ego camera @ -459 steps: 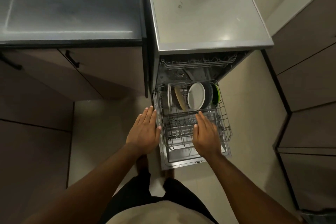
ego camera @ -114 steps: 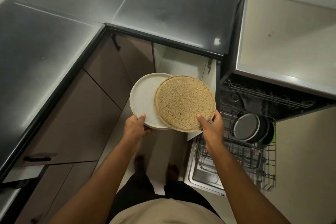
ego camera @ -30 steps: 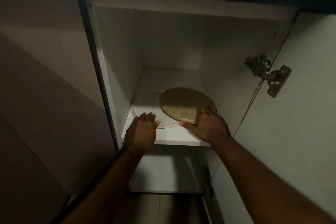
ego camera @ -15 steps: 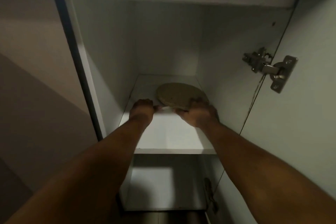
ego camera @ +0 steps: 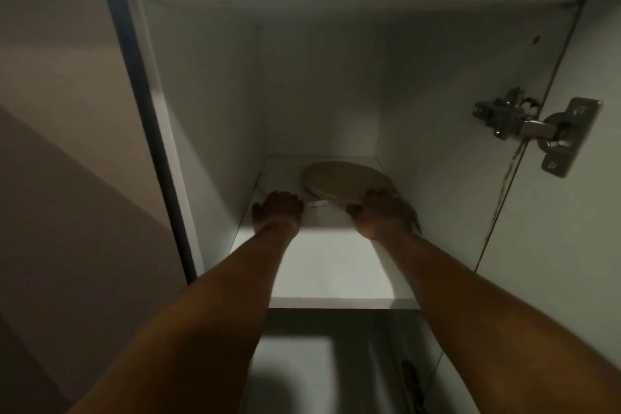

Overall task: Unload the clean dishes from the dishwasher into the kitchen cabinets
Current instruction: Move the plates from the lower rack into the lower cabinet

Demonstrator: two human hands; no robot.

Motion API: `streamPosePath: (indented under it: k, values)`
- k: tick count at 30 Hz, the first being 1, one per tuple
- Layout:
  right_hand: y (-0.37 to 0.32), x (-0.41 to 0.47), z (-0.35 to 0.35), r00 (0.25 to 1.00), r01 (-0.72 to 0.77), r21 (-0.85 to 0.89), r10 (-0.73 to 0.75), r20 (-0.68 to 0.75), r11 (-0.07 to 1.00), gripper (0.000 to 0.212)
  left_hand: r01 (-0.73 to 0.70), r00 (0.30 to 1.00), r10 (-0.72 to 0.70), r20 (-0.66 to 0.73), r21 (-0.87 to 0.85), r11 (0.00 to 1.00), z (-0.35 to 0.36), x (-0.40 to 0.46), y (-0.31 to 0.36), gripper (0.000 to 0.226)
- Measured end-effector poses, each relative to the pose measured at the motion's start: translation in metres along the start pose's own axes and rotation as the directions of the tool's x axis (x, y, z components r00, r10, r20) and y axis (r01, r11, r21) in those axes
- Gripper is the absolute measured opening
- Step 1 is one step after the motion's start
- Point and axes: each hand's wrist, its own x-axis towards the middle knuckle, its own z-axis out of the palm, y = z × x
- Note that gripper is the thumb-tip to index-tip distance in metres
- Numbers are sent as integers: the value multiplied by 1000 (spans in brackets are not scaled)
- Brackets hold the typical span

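Two plates are lying deep on the shelf (ego camera: 322, 265) of an open cabinet: a speckled plate (ego camera: 342, 183) resting partly on top of a white plate (ego camera: 316, 204), of which only a pale rim sliver is showing. The left hand (ego camera: 277, 210) is lying over the white plate's near-left edge, fingers curled down on it; the right hand (ego camera: 381, 215) is gripping the speckled plate's near-right rim. Both plates are looking rigid, smooth and breakable, probably fairly heavy, so the rims at opposite sides are the sensible places to hold. The overlap is making the top plate sit tilted, and it could slide or clatter. The cabinet's right wall is standing just beside the right hand. A hinge (ego camera: 534, 131) is sticking out at the right, well clear.
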Motion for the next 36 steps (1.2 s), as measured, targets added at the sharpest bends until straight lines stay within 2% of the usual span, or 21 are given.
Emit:
streamPosePath:
  k: [2,4,6,8,10,13,16,19,21,24,26,27,28,30,31,32,33,35,36]
  values:
    - [-5,-2,5,997,39,16,-38,-67,999,58,-40,997,36,70,56,998,4,9,-13,46]
    - [1,-2,13,978,133,-13,-133,-163,991,50,-63,996,60,69,29,998,10,14,-13,50]
    - [-1,1,17,953,234,-37,-237,-187,972,50,-69,997,71,-37,43,997,9,14,-15,48]
    - [2,2,16,940,285,-62,-291,-177,957,49,-158,968,169,-184,76,985,8,7,-7,44]
    - [1,-1,13,935,296,-51,-301,-188,954,41,-246,940,259,-223,84,966,8,0,-2,39]
    - [2,0,13,915,320,-119,-339,-219,940,41,-229,963,233,-138,41,972,6,2,-2,43]
    - [4,8,14,948,313,-88,-317,-24,946,50,-251,968,250,24,82,965,15,12,-8,56]
    - [6,17,21,954,292,-57,-286,88,955,56,-181,970,177,167,6,984,18,17,-11,77]
    - [7,23,22,955,279,-45,-272,121,959,58,-125,970,123,208,-5,992,16,17,-8,90]
    - [8,23,23,955,246,-32,-236,177,969,61,-11,972,19,232,-34,999,14,13,-1,97]
    - [8,20,22,973,210,-22,-206,101,978,62,46,976,-36,215,-40,998,18,13,5,100]
    - [8,16,24,973,228,-33,-229,-26,973,60,54,985,-47,169,-37,998,19,10,7,101]
    - [4,16,21,934,277,-55,-282,-221,959,52,56,992,-51,116,-46,997,17,12,6,100]
    - [9,6,27,812,352,-139,-376,-447,926,33,31,999,-28,32,-85,996,15,3,8,96]
    - [8,5,30,817,343,-138,-368,-444,929,28,8,1000,-9,-5,-78,997,15,0,8,91]
    - [8,-6,22,857,336,-122,-357,-371,934,27,-16,1000,15,-11,-48,999,11,-8,8,84]
    - [7,-13,18,855,347,-166,-384,-349,923,23,-50,999,50,-3,-18,999,10,-14,8,76]
    - [3,-23,11,874,351,-162,-385,-298,922,21,-111,991,110,76,15,994,11,-19,5,69]
    - [3,-30,9,916,328,-101,-343,-208,939,20,-133,986,129,107,30,991,12,-24,1,69]
